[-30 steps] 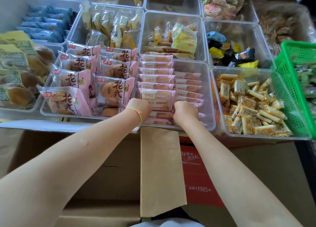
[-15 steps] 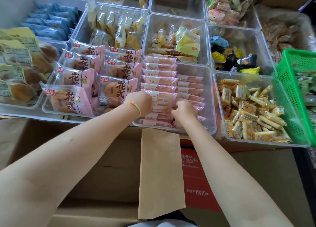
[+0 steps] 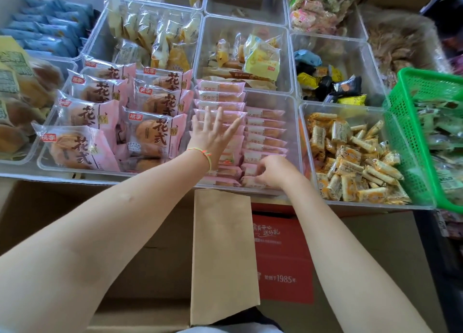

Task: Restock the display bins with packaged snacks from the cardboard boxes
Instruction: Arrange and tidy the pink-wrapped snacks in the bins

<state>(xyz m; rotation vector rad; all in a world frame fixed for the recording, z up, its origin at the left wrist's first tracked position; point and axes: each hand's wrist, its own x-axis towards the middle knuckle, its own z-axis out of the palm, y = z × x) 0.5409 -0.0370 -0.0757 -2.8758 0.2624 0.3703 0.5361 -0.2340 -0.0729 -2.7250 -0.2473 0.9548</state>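
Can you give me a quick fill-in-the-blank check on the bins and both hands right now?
1. The left hand lies with straight, spread fingers on the ____ slim packets in the middle clear bin.
2. The right hand has curled fingers on packets at the ____ end of that bin.
3. The basket at the right edge is ____ in colour.
4. A thin bracelet sits on the ____ wrist.

Missing words: pink; near; green; left
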